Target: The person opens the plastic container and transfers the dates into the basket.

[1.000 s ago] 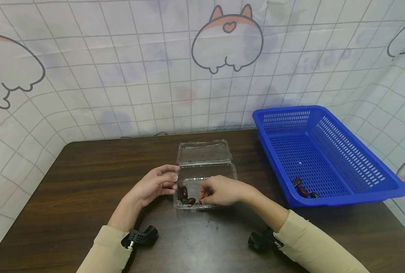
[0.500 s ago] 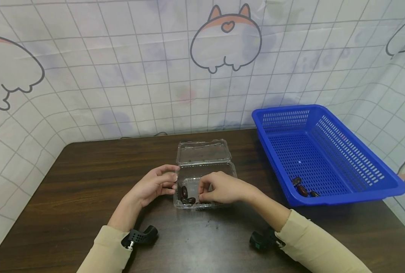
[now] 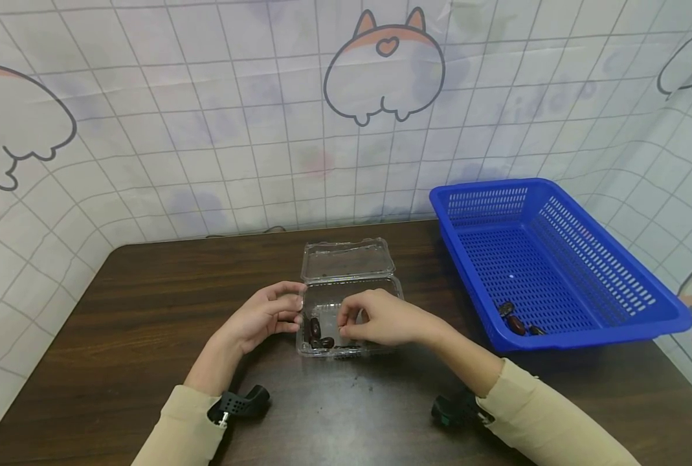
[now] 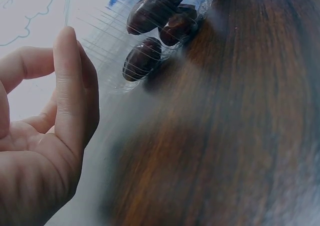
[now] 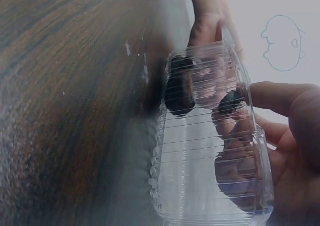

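A clear plastic clamshell box [image 3: 351, 353] lies with its lid [image 3: 348, 260] flipped back. Several glossy brown dates [image 3: 314, 327] are gathered at its near left corner; dark dates [image 4: 142, 59] show through the wall in the left wrist view. My left hand [image 3: 267, 317] stands at the box's left side, its fairly straight fingers touching the rim and wall. My right hand [image 3: 380, 318] reaches into the box from the right, thumb and fingertips drawn together. Through the plastic in the right wrist view, a dark date [image 5: 230, 102] shows at those fingertips, mostly covered in the head view.
A blue perforated plastic basket [image 3: 468, 272] stands at the right of the brown wooden table [image 3: 147, 310], with a few dates [image 3: 516, 325] in its near left corner. A white grid-patterned cloth [image 3: 217, 129] hangs behind and around the table.
My right hand has risen slightly from the box's near edge, its fingertips lifting off the bottom. The left hand and the box have stayed in place.
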{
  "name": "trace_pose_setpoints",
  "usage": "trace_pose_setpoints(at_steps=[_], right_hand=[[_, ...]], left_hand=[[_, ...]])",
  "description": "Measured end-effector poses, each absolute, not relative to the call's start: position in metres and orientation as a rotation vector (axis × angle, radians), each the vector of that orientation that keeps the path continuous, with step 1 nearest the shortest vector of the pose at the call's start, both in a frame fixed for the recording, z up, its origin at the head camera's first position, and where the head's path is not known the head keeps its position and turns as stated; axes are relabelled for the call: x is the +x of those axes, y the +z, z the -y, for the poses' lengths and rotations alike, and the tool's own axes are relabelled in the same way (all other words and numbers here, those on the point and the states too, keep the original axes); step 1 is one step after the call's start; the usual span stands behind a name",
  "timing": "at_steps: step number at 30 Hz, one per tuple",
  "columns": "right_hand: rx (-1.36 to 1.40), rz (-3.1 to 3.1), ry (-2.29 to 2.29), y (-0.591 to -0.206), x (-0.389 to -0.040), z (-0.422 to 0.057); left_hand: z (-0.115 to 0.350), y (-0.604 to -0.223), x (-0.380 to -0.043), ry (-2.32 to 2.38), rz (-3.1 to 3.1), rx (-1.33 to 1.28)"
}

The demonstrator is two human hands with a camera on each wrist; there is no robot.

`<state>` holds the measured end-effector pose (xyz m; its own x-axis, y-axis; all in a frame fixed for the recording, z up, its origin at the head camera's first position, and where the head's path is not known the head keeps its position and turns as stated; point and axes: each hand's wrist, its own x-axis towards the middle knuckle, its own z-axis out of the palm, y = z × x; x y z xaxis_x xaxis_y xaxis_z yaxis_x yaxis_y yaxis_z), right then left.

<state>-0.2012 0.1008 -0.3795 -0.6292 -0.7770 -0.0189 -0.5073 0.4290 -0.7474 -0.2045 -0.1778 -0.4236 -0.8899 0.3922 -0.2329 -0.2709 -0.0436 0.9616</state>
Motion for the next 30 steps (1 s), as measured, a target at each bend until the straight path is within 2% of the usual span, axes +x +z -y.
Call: trace_pose_setpoints(at_steps=[30], right_hand=[[-1.145, -2.352, -1.063, -0.364, -0.188, -0.121]], left_hand=[[0.176, -0.423, -0.203, 1.977, -1.797, 0.108]])
